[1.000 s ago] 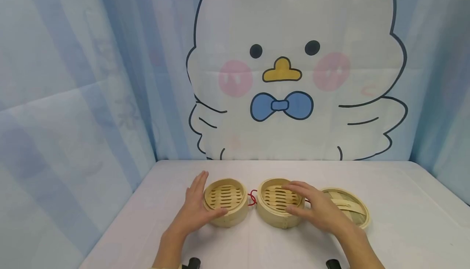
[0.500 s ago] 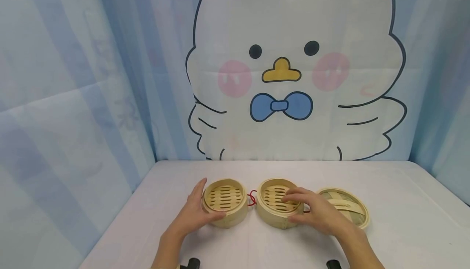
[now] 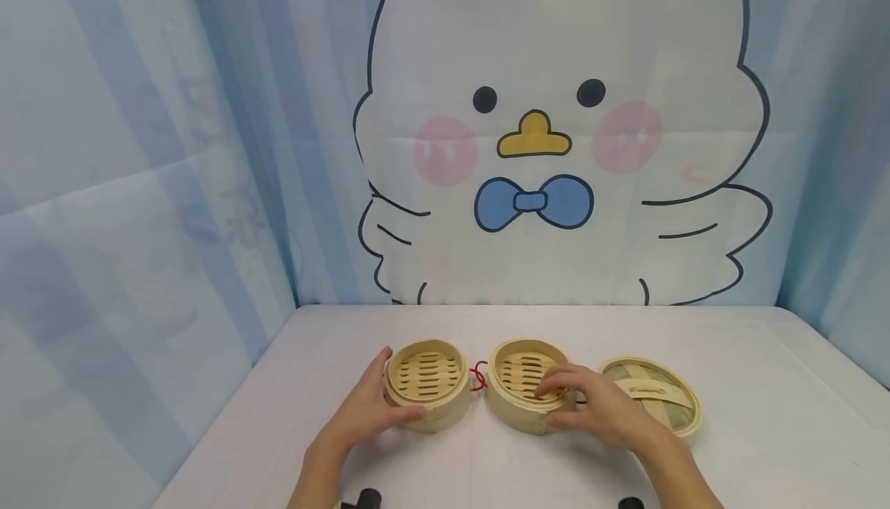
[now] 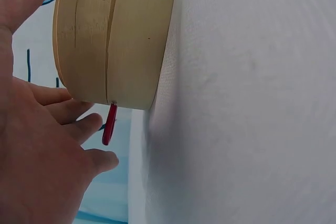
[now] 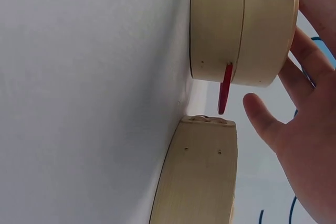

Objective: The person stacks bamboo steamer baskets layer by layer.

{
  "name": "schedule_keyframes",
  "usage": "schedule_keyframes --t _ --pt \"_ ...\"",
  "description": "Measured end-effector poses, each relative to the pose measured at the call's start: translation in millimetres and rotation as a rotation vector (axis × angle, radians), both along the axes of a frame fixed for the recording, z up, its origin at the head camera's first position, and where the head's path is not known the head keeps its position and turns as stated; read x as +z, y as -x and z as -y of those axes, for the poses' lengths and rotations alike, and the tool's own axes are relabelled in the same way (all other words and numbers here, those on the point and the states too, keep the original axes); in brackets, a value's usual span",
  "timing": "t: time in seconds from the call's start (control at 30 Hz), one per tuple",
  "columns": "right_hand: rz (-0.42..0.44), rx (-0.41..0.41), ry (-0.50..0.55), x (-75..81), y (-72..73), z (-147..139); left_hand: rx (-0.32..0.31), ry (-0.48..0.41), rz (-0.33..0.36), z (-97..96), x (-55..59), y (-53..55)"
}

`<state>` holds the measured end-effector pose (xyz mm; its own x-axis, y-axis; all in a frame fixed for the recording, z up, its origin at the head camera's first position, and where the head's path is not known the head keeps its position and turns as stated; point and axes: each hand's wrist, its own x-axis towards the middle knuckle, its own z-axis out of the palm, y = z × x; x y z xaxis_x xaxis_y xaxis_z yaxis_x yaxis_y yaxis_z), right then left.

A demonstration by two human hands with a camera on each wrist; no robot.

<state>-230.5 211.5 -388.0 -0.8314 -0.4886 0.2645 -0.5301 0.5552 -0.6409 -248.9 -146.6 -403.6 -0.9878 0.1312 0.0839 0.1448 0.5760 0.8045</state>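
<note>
Two round bamboo steamer baskets with slatted bottoms stand upright on the table, apart from each other. My left hand (image 3: 366, 407) holds the left steamer basket (image 3: 448, 408) by its left side, thumb at the front and fingers towards the back. My right hand (image 3: 601, 405) grips the right steamer basket (image 3: 511, 408) at its right side, thumb low in front and fingers over the rim. Red loops hang from both baskets; in the left wrist view a red loop (image 4: 109, 124) is beside my fingers, and in the right wrist view another red loop (image 5: 225, 88) shows.
A bamboo steamer lid (image 3: 657, 391) with a strap handle lies right of the right basket, partly behind my right hand. A red cord (image 3: 478, 376) spans the gap between the baskets. The white table (image 3: 786, 432) meets a curtain (image 3: 334, 208) behind and at the sides.
Both hands have lowered slightly and closed in on the baskets. The right fingers have curled in more at the rim. Baskets and lid have stayed in place.
</note>
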Motion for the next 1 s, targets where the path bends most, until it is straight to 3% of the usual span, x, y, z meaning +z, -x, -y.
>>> schedule_keyframes --t 0.27,0.7,1.0 --pt "-0.032 0.039 0.036 -4.8 1.9 1.4 0.008 0.024 -0.010 1.3 -0.6 1.1" --pt "-0.039 -0.011 0.010 -3.2 0.0 4.4 0.001 -0.001 0.013 3.4 -2.8 1.4" --pt "-0.204 -0.044 0.050 -7.3 -1.3 5.0 -0.002 -0.001 0.019 2.5 -4.8 2.6"
